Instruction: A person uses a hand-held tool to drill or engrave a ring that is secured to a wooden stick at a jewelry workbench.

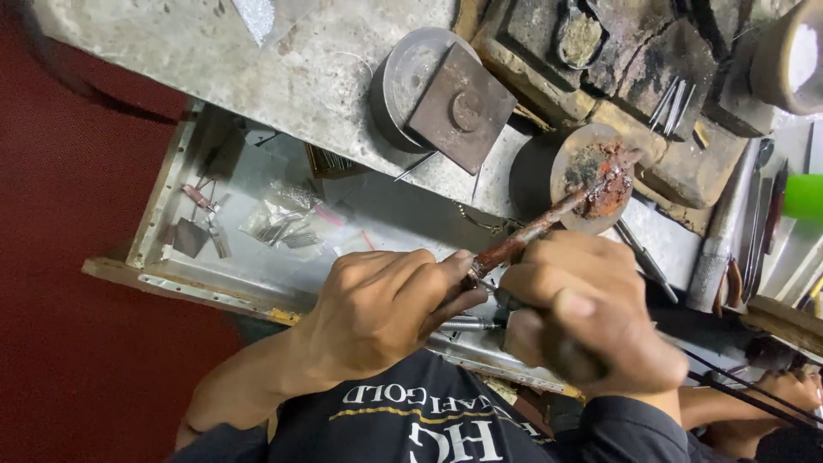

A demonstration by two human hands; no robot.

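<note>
My left hand (386, 309) pinches the near end of a rust-coloured stick (531, 227) between thumb and fingers. The stick's far tip rests on a round metal block (566, 167) smeared with reddish-brown crust. My right hand (591, 321) is curled into a fist right beside the left, closed around a dark tool handle that is mostly hidden by the fingers. A small metal rod (467, 324) pokes out between the two hands. Both hands hover over the front edge of an open metal drawer (171, 184).
The drawer holds small plastic bags (287, 223) and metal scraps. On the grey bench (257, 77) sit a round steel block topped by a square metal block (459, 107), charred bricks (651, 60), files and tools (729, 231) at right, and a green object (806, 195).
</note>
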